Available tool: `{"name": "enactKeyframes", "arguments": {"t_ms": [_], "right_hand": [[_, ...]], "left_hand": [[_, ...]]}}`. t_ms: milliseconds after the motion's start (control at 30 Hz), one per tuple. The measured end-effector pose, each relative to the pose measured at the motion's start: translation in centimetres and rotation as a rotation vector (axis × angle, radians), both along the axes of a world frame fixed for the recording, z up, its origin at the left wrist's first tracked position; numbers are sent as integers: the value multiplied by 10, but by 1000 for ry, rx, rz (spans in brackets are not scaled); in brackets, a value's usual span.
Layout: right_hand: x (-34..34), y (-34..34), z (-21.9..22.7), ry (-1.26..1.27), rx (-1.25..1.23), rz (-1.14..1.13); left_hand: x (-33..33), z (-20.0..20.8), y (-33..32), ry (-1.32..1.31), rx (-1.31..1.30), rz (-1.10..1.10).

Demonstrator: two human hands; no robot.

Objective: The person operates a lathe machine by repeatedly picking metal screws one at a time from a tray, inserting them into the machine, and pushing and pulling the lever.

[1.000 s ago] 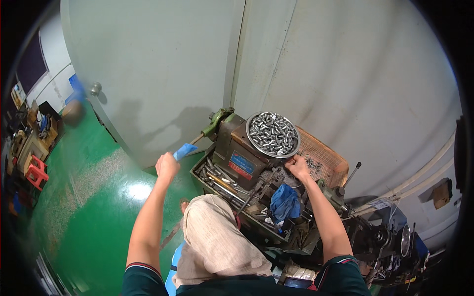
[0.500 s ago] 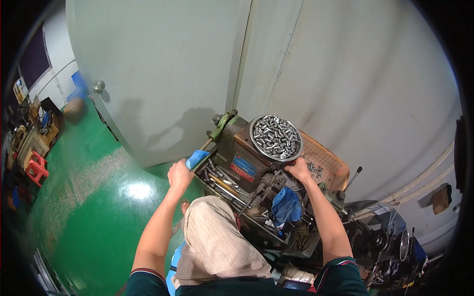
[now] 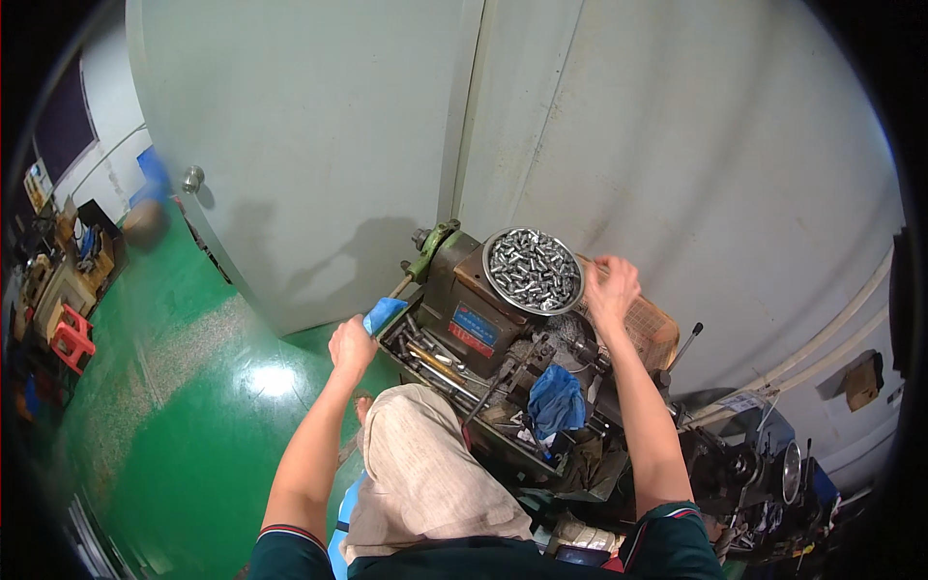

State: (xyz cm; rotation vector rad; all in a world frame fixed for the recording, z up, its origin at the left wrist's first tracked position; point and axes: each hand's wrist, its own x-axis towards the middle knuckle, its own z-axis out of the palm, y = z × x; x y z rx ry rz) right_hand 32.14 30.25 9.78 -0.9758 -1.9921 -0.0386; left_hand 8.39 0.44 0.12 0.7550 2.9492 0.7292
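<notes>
My left hand (image 3: 352, 345) is closed round a lever handle wrapped in blue (image 3: 385, 315), at the left end of a small bench machine (image 3: 447, 304). A round metal bowl (image 3: 486, 275) full of short shiny metal pins (image 3: 534, 269) rests on top of the machine. Beside the bowl's right rim, over a woven basket (image 3: 660, 329), my right hand (image 3: 615, 287) is raised with its fingers bent together. Whatever it may pinch is too small or hidden to make out. A crumpled blue cloth (image 3: 558, 400) lies on the machine's front part.
Metal rods and tools (image 3: 437, 363) lie in the machine's tray. A lever with a black knob (image 3: 686, 346) sticks up at right. Another dark machine (image 3: 744, 469) stands farther right. Behind are a grey door (image 3: 309, 145) and wall; a red stool (image 3: 72, 335) stands left on the green floor.
My right hand has moved up from the machine's middle, below the bowl, to beside the bowl's right rim. My left hand stays on the blue-wrapped handle.
</notes>
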Motion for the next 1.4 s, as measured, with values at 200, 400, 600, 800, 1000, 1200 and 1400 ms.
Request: {"name": "enactKeyframes", "arguments": {"t_ms": [200,400,600,800,1000,1200,1400], "right_hand": [[-58,-42,4,13,29,245],[-67,-50,-1,-68,37,254],[-67,-53,-2,-183,69,186],[-69,-55,-1,-229,43,182],[-68,-57,4,-227,2,210],[-67,-54,7,-178,75,212],[-69,-55,4,-206,105,229]], "left_hand": [[2,8,-7,17,-5,-82],[49,-4,-71,209,228,-203],[168,-59,-228,-103,-162,-375],[239,-75,-358,-450,-580,-442],[269,-176,-394,-472,-634,-299],[279,-250,-402,-311,-542,-106],[262,-237,-400,-460,-609,-164]]}}
